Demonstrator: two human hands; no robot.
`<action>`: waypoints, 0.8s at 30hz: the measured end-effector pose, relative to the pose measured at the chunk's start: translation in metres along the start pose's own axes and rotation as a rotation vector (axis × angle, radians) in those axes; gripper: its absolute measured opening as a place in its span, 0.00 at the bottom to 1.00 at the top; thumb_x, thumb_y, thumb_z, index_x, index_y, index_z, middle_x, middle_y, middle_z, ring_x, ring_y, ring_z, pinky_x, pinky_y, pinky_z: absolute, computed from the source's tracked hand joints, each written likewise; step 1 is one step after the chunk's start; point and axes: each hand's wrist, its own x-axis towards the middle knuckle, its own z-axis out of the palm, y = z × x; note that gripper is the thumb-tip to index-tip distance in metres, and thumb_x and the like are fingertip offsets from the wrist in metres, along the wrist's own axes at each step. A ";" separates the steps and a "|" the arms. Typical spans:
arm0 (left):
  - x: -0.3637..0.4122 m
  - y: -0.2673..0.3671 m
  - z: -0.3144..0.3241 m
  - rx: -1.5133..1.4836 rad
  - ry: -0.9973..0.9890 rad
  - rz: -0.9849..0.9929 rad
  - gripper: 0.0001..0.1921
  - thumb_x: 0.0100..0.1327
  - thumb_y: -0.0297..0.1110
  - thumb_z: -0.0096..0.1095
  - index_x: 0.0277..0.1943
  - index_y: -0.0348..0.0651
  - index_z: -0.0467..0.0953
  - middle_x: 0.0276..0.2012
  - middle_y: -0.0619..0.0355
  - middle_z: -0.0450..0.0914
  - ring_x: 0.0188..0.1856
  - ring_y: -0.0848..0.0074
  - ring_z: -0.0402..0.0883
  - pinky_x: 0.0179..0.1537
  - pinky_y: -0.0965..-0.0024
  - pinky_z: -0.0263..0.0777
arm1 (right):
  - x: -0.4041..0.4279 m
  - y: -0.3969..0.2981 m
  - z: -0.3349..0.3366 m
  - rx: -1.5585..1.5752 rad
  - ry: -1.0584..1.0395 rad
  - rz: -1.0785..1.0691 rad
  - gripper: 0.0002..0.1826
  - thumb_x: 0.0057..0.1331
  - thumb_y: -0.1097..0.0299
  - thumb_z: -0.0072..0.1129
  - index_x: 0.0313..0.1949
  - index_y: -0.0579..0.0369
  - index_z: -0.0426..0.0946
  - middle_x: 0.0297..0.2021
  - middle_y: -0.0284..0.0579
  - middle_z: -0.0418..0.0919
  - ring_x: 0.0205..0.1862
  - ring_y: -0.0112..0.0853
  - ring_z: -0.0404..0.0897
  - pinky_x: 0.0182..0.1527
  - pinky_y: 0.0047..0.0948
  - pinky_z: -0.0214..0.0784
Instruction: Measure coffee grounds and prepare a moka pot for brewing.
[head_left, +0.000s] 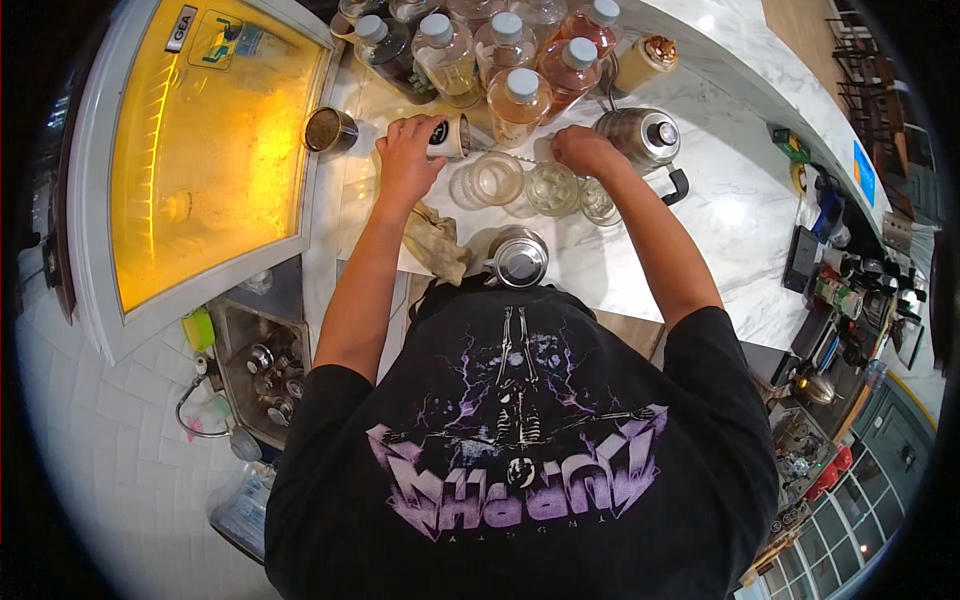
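Note:
My left hand (407, 159) is wrapped around a white canister (455, 139) with a dark round label, tilted on its side with its mouth facing right. My right hand (589, 151) is closed on the end of a thin metal bar spoon (517, 157), whose other end reaches toward the canister's mouth. Just below the spoon stand a ribbed glass (498, 180), a second clear glass (553, 190) and a third glass (598, 204) partly under my right wrist. A steel pot with a lid (519, 259) is close to my chest.
Several capped bottles (523, 86) crowd the back of the marble counter (735, 210). A steel kettle (637, 135) stands right of my right hand. A crumpled cloth (435, 241) lies under my left forearm. At left are a dark-filled cup (330, 130), a yellow-lit glass-door cabinet (217, 165) and a sink (236, 330).

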 end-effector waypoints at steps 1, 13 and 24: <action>0.000 0.001 0.000 0.001 0.000 -0.004 0.40 0.47 0.31 0.84 0.66 0.58 0.77 0.61 0.62 0.78 0.65 0.62 0.71 0.60 0.53 0.60 | 0.001 0.000 0.001 -0.008 0.019 -0.001 0.11 0.67 0.67 0.57 0.41 0.53 0.87 0.46 0.57 0.87 0.50 0.53 0.86 0.51 0.49 0.79; -0.015 -0.004 -0.004 0.028 0.006 0.011 0.39 0.49 0.38 0.85 0.67 0.57 0.75 0.60 0.61 0.79 0.63 0.62 0.74 0.57 0.52 0.62 | -0.011 0.004 -0.013 0.244 0.143 0.022 0.10 0.55 0.66 0.67 0.35 0.57 0.86 0.34 0.52 0.86 0.40 0.49 0.85 0.44 0.45 0.77; -0.031 -0.010 -0.002 0.004 0.006 -0.012 0.45 0.51 0.44 0.83 0.73 0.51 0.69 0.59 0.56 0.79 0.62 0.62 0.75 0.56 0.53 0.62 | -0.066 -0.051 -0.069 0.188 0.370 0.096 0.09 0.61 0.63 0.69 0.38 0.52 0.87 0.38 0.50 0.88 0.41 0.47 0.86 0.47 0.47 0.79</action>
